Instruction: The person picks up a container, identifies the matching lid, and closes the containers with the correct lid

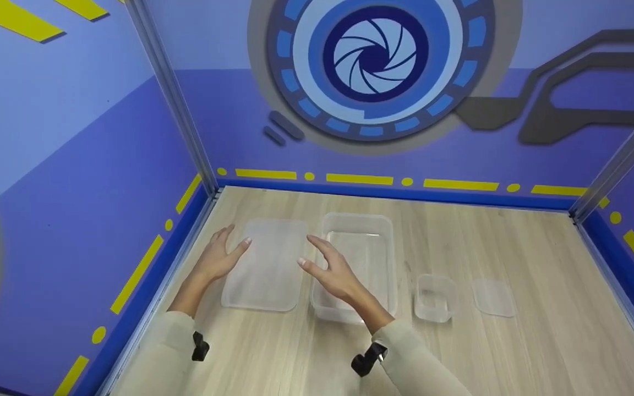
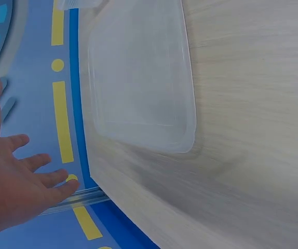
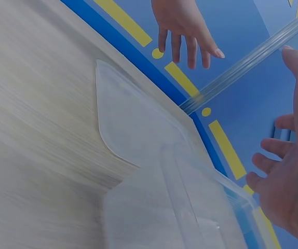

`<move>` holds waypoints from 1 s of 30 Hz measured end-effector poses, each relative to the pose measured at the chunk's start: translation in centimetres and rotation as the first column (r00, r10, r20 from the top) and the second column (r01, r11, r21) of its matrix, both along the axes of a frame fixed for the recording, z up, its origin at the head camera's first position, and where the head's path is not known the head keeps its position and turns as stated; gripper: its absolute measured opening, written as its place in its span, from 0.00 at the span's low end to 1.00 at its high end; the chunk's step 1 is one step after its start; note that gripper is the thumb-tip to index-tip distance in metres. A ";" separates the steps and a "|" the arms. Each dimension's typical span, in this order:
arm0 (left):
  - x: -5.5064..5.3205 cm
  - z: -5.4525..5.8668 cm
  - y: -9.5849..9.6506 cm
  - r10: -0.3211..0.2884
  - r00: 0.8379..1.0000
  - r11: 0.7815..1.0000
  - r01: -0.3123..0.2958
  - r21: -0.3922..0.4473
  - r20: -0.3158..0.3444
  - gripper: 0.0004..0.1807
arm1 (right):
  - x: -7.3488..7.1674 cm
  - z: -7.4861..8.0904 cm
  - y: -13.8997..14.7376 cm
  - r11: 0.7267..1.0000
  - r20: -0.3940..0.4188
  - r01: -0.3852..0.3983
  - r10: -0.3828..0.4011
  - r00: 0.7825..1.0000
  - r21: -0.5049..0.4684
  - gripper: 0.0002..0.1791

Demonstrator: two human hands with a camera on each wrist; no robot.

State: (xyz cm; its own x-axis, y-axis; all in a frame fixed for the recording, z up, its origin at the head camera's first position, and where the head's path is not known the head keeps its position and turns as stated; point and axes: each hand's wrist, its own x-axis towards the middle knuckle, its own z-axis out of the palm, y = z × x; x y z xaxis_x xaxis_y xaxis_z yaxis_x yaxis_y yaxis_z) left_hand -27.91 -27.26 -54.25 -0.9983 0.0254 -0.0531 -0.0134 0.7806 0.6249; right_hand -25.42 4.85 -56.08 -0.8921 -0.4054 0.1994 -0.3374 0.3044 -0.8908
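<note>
A large translucent rectangular lid (image 1: pixel 267 269) lies on the wooden table at the left. My left hand (image 1: pixel 219 257) is over its left edge in the head view, fingers spread and holding nothing. Beside the lid stands a large clear plastic container (image 1: pixel 369 264) without a cover. Over that container's left side is my right hand (image 1: pixel 334 270), its fingers apart and nothing in them. In the left wrist view the left hand (image 2: pixel 19 181) shows spread fingers, away from the lid (image 2: pixel 144 78). The right wrist view has the right hand (image 3: pixel 289 161) above the large container (image 3: pixel 154 207).
To the right stands a small clear container (image 1: pixel 435 300), with a small square lid (image 1: pixel 493 298) lying flat beside it. Blue and purple panels (image 1: pixel 212 93) rise behind and at both sides of the wooden table (image 1: pixel 559 330), joined by metal corner posts (image 1: pixel 176 104).
</note>
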 end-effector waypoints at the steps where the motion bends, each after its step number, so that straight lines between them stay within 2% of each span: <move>1: 0.0 0.0 0.0 0.000 1.000 1.000 0.000 0.002 -0.001 0.49 | 0.0 0.0 -0.1 1.000 0.003 -0.004 0.004 1.000 -0.010 0.42; 8: 0.0 -0.1 -0.1 -0.011 1.000 0.999 0.012 0.032 -0.025 0.48 | 0.5 -0.3 -0.8 0.999 0.024 -0.027 0.028 0.999 -0.039 0.43; 16: -0.1 -0.1 -0.2 0.005 1.000 1.000 -0.005 0.002 -0.008 0.49 | 0.9 -0.7 -1.5 0.999 0.027 -0.024 0.025 0.999 -0.048 0.42; 29: -0.2 -0.9 0.0 0.007 1.000 1.000 -0.007 0.004 0.020 0.49 | 2.2 -1.2 -2.8 0.988 0.057 -0.059 0.068 0.996 -0.143 0.38; 30: -0.2 -0.9 0.0 0.007 1.000 1.000 -0.007 0.006 0.023 0.48 | 2.0 -1.7 -2.8 0.987 0.060 -0.061 0.071 0.996 -0.146 0.39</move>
State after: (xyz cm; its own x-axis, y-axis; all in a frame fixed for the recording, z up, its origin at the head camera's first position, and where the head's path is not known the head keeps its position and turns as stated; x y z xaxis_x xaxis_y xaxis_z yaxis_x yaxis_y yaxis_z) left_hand -28.11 -27.27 -55.15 -0.9970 0.0185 -0.0757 -0.0333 0.7766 0.6291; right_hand -23.37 2.04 -57.81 -0.8772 -0.4351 0.2028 -0.2931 0.1508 -0.9441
